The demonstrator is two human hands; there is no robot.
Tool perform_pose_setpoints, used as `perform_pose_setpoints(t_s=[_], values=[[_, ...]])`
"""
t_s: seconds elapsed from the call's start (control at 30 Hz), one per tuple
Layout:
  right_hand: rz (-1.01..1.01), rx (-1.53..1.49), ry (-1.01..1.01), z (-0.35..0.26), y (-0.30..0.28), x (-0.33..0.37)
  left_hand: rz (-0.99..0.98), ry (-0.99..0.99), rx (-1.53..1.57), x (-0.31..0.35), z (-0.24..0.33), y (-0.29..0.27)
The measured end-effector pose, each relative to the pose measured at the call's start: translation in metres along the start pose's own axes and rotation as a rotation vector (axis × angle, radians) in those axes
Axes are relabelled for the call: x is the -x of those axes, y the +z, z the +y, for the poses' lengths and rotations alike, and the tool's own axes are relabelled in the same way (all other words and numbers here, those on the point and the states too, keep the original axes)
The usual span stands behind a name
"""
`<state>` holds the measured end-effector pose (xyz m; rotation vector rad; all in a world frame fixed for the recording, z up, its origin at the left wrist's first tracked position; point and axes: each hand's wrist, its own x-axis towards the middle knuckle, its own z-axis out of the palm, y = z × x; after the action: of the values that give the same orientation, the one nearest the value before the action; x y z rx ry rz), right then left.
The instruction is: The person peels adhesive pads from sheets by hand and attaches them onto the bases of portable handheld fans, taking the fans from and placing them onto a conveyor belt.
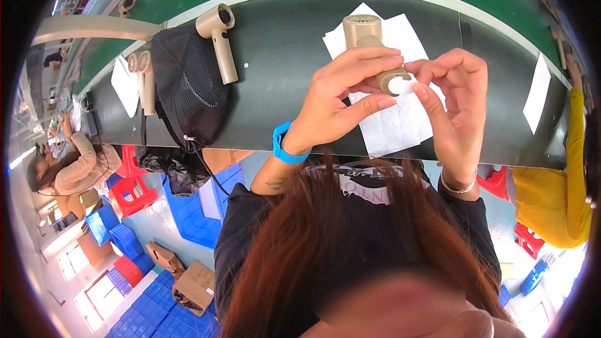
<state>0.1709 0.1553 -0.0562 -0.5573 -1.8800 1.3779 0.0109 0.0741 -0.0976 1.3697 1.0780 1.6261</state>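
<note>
My left hand (pixel 338 97) is closed around the handle of a gold hair dryer (pixel 362 28). Its grilled head points away from me, and the handle's end faces me. Between the thumb and fingers of my right hand (pixel 460 100) is the edge of a round white sticker (pixel 400 84), which lies against the end of the handle. I cannot tell how much of it is stuck down. Beneath my hands, white sheets (pixel 385 141) lie on the dark bench, the upper one marked with round outlines.
To the left, a second gold hair dryer (pixel 224 56) lies beside a black mesh bag (pixel 188 81); more dryers (pixel 147 81) lie past it. Another white sheet (pixel 537 94) is at the right. People sit on both sides, one in a yellow sleeve (pixel 575 144). Blue crates (pixel 141 307) stand behind.
</note>
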Motion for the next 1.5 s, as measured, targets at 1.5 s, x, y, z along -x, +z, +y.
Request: perform_pose_setpoints(t_s=[1.5], values=[[0.175, -0.145, 0.162, 0.063, -0.036, -0.027, 0.426, -0.027, -1.369, -0.112, -0.038, -0.153]])
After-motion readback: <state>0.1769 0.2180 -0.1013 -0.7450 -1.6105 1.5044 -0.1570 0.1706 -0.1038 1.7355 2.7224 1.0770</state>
